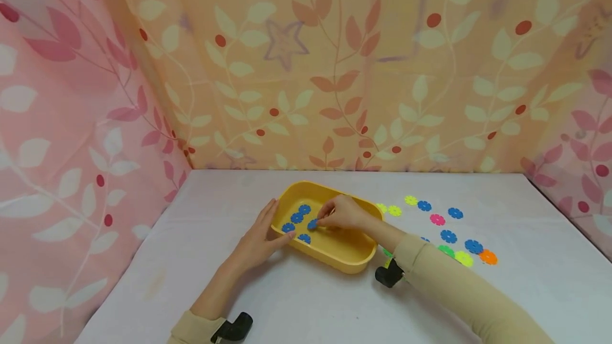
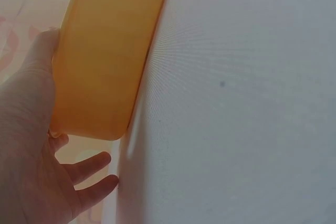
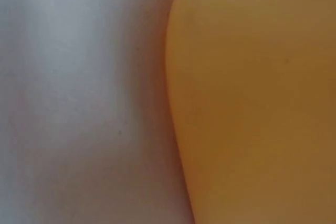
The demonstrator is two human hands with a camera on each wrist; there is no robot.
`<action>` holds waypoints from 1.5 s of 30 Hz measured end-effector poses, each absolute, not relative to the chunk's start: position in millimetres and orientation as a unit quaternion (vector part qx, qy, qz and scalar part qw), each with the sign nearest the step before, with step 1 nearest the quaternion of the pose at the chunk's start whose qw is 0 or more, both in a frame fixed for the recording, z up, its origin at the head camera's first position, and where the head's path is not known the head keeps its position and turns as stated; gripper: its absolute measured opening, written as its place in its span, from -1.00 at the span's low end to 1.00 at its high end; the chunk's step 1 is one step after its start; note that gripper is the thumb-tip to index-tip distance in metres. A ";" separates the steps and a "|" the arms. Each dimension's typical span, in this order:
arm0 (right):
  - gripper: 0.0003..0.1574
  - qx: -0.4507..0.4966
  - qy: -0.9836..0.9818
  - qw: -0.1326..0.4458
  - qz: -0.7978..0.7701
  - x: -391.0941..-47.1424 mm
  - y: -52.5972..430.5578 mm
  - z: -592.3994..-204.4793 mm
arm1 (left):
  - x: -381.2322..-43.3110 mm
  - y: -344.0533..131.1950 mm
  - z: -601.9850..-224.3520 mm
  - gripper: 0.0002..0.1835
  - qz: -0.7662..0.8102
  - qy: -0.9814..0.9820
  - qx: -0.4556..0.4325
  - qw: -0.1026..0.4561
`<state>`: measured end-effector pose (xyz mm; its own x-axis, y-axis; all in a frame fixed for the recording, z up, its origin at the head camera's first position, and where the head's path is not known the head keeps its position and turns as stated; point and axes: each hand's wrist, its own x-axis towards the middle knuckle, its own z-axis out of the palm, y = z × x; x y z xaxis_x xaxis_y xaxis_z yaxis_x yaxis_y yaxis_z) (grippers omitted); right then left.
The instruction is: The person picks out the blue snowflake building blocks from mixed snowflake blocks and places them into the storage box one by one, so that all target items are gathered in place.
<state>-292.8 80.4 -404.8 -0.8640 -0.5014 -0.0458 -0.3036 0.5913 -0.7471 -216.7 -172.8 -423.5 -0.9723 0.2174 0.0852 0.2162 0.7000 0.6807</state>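
A yellow plastic tub [image 1: 330, 261] sits on the white table, with several blue flower-shaped discs [image 1: 297, 217] toward its left end. Inside it, my right hand [image 1: 343, 213] pinches a blue flower-shaped disc [image 1: 313, 224] between thumb and fingertips, low over the tub's floor. My left hand [image 1: 254, 241] rests against the tub's left corner. Its thumb lies on the near rim, and its straight fingers touch the left end. In the left wrist view, two spread fingers [image 2: 97, 190] stand apart from the tub wall [image 2: 105, 61]. The right wrist view has only the tub's outer wall [image 3: 252, 98] and table, without the hand.
To the tub's right, several loose flower-shaped discs lie scattered, including a pink disc [image 1: 437, 220], an orange disc [image 1: 488, 257] and a yellow disc [image 1: 464, 258]. The right forearm hides part of them. Patterned cloth [image 1: 334, 68] stands behind the table and along both sides.
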 end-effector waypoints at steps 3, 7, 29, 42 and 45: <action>-0.86 -0.239 0.889 0.124 -0.371 -294.3 80.3 -405.3 | -216.3 -173.0 -423.1 0.04 0.369 0.922 0.118 -0.002; -0.87 -0.256 0.890 0.124 -0.356 -294.9 80.4 -406.1 | -216.2 -173.0 -423.7 0.04 0.370 0.921 0.120 -0.004; -0.85 -0.270 0.889 0.119 -0.350 -291.7 83.4 -409.8 | -217.5 -170.1 -425.4 0.06 0.370 0.920 0.128 -0.003; -0.72 -0.190 0.859 0.063 -0.471 -278.4 106.1 -382.0 | -216.9 -171.3 -424.9 0.05 0.375 0.918 0.128 -0.007; -0.62 -0.165 0.836 0.062 -0.519 -272.3 125.4 -371.1 | -216.7 -172.9 -424.4 0.07 0.373 0.919 0.131 -0.012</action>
